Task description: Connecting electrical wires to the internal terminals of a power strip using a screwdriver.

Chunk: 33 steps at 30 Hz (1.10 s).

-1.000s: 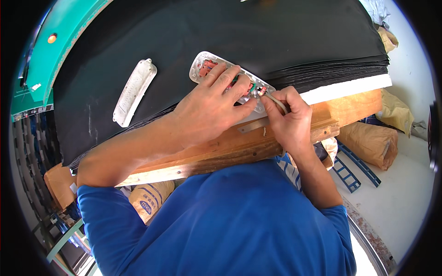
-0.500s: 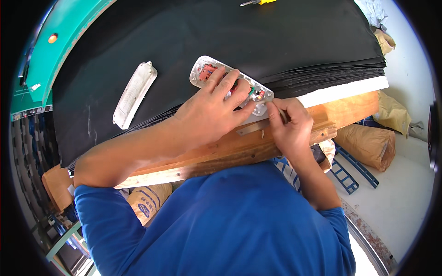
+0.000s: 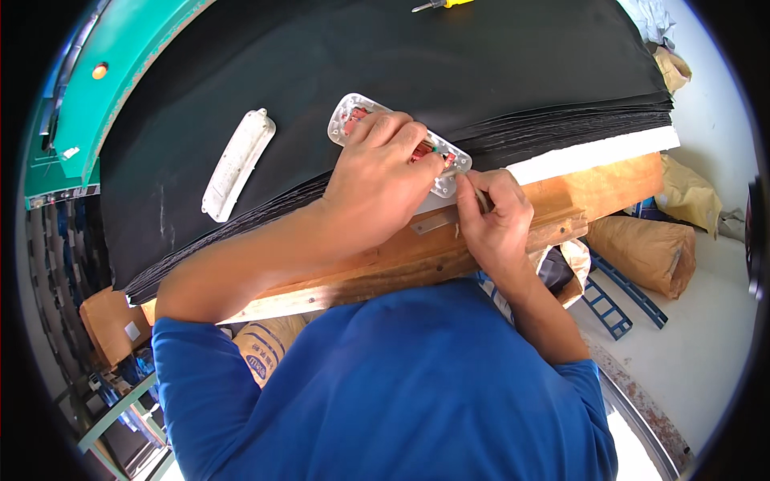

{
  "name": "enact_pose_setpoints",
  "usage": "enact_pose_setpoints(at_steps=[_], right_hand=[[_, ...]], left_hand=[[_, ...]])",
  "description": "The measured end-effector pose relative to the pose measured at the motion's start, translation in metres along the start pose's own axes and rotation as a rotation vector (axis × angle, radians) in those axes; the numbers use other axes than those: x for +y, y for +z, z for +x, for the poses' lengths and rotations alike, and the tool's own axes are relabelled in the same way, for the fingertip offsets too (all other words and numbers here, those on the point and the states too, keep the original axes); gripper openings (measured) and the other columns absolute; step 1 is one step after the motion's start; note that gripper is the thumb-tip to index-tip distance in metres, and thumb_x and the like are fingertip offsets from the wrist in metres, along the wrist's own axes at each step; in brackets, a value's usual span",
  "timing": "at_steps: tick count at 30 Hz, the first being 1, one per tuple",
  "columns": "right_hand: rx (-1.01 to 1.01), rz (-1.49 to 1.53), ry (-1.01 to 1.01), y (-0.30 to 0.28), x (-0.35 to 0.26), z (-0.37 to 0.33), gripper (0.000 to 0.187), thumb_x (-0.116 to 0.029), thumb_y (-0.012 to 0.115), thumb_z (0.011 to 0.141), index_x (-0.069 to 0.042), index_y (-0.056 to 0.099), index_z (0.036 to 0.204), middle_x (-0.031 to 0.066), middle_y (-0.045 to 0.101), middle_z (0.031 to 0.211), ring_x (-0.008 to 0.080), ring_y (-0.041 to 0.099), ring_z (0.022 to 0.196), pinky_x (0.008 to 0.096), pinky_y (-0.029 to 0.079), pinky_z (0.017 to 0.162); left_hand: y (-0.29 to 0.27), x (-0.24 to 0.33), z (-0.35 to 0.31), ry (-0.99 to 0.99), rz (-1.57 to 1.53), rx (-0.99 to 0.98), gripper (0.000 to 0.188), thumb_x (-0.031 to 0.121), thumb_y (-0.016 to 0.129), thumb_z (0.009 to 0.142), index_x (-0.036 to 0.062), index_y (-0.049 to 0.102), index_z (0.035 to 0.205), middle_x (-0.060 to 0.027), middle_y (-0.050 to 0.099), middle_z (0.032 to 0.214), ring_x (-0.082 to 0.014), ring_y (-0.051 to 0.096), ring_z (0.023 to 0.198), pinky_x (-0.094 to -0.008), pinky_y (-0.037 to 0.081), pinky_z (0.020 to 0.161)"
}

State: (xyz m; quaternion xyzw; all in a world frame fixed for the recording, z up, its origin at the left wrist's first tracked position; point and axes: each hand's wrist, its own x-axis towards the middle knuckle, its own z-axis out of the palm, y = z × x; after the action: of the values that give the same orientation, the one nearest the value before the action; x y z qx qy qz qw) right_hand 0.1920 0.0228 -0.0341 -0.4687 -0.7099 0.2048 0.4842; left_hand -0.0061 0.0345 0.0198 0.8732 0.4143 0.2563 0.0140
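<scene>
An opened white plastic casing (image 3: pixel 359 103), long with rounded ends, lies on the black sheets with its inside up. Red parts and a little green show in it. My left hand (image 3: pixel 383 172) reaches over the casing, its bent fingers gripping the middle and covering much of the inside. At the casing's right end my right hand (image 3: pixel 497 216) is closed in a pinch. A thin pale piece shows between its fingers, too hidden to name. To the left lies a separate long white cover (image 3: pixel 239 164), scuffed and apart from both hands.
Black sheets (image 3: pixel 513 64) are stacked on a wooden bench (image 3: pixel 618 186). At the far edge lies a yellow-handled screwdriver (image 3: pixel 441 5). Green machinery (image 3: pixel 128 48) rises at the left. Brown paper sacks (image 3: pixel 642 248) and a blue ladder-like frame (image 3: pixel 609 305) are at the right.
My left fingers have curled in more over the casing, where they were stretched out before. My right hand stays pinched at the casing's end. The whole view has shifted slightly.
</scene>
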Motion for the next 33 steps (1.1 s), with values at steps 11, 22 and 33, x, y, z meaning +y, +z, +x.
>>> enact_pose_setpoints(at_steps=[11, 22, 33], right_hand=[[-0.011, 0.053, -0.021, 0.000, 0.003, 0.001, 0.014, 0.002, 0.079, 0.084, -0.003, 0.067, 0.089, 0.0113, 0.069, 0.078, 0.0281, 0.067, 0.063, 0.0365, 0.054, 0.054], [-0.091, 0.015, -0.117, -0.011, 0.004, -0.009, 0.020, 0.000, 0.076, 0.086, 0.002, 0.072, 0.106, 0.0128, 0.069, 0.090, 0.0273, 0.068, 0.069, 0.0363, 0.055, 0.057], [-0.224, -0.124, -0.207, -0.027, 0.008, -0.005, 0.030, -0.002, 0.076, 0.086, 0.000, 0.073, 0.116, 0.0110, 0.065, 0.100, 0.0254, 0.067, 0.071, 0.0345, 0.055, 0.060]], left_hand=[[0.008, 0.011, 0.010, -0.135, 0.059, 0.037, 0.019, 0.013, 0.084, 0.071, 0.0064, 0.072, 0.085, -0.0083, 0.063, 0.104, -0.0307, 0.060, 0.106, -0.0466, 0.047, 0.088], [0.016, 0.019, 0.019, -0.241, 0.081, 0.062, 0.014, 0.007, 0.082, 0.070, 0.0056, 0.069, 0.077, -0.0075, 0.060, 0.097, -0.0306, 0.059, 0.103, -0.0468, 0.045, 0.086], [0.014, 0.020, 0.022, -0.324, 0.037, 0.049, 0.017, 0.002, 0.083, 0.069, 0.0057, 0.068, 0.076, -0.0086, 0.063, 0.094, -0.0320, 0.061, 0.101, -0.0458, 0.048, 0.085]])
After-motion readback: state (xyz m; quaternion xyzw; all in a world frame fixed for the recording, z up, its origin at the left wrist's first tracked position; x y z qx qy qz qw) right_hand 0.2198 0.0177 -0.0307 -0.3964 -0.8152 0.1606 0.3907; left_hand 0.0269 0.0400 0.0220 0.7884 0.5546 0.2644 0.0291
